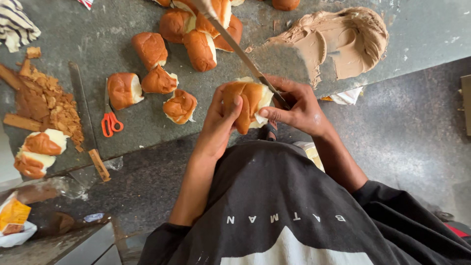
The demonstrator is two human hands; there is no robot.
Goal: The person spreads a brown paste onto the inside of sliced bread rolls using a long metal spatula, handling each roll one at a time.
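My left hand grips a split brown bun just above the front edge of the grey counter. My right hand holds the handle of a long knife, whose blade reaches up and to the left over the counter; its fingertips also touch the bun's white side. A mound of light brown cream is spread on the counter to the upper right. Several more buns lie in a loose group to the upper left.
Orange-handled scissors and a long knife lie at the left beside a heap of chopped brown pieces. Two filled buns sit at the far left edge. A striped cloth is at top left. Dark floor lies to the right.
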